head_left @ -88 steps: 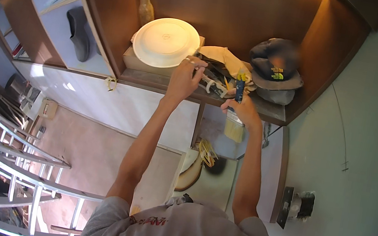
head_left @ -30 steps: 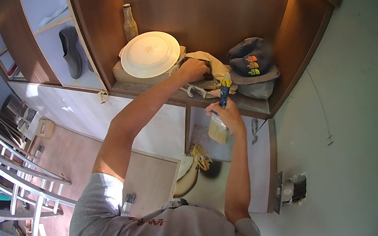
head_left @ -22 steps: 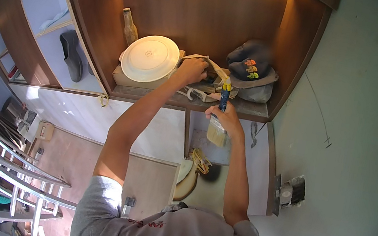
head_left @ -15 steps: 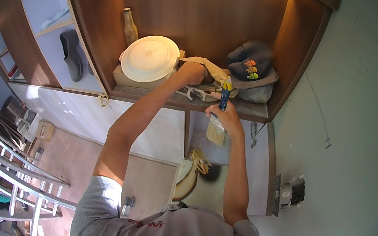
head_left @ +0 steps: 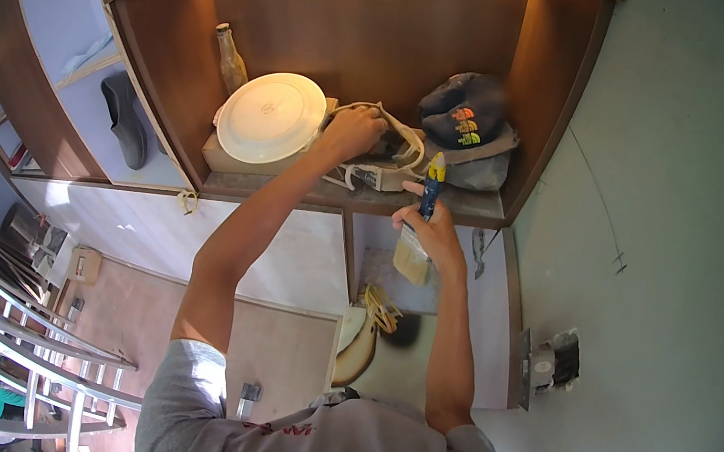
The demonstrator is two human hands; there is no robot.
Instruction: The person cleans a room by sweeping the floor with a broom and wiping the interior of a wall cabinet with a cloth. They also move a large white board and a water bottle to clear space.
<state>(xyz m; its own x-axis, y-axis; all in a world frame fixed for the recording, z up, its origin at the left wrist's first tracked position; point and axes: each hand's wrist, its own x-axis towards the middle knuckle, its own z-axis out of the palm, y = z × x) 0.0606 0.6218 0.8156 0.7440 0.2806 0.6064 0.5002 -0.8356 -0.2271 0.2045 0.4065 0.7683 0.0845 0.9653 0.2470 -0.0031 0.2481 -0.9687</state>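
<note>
My left hand is closed at the left edge of a beige cloth bag in the lit niche. Its fingertips are partly hidden. The bag's mouth gapes, and its dark inside shows between the hand and a looped beige edge. My right hand grips a flat paintbrush just in front of the shelf. The blue and yellow handle points up, and the pale bristles hang down. Left of the bag, a round cream lid rests tilted on a box. A dark cap lies to the right.
A glass bottle leans in the niche's left corner. Dark shoes stand in white shelving on the left. Below are a white panel and aluminium ladders. On the right wall, an open socket box sticks out.
My left hand has shifted slightly left and up, and the bag's mouth has opened wider. The brush stays in my right hand, almost unmoved. The whole view has shifted a little.
</note>
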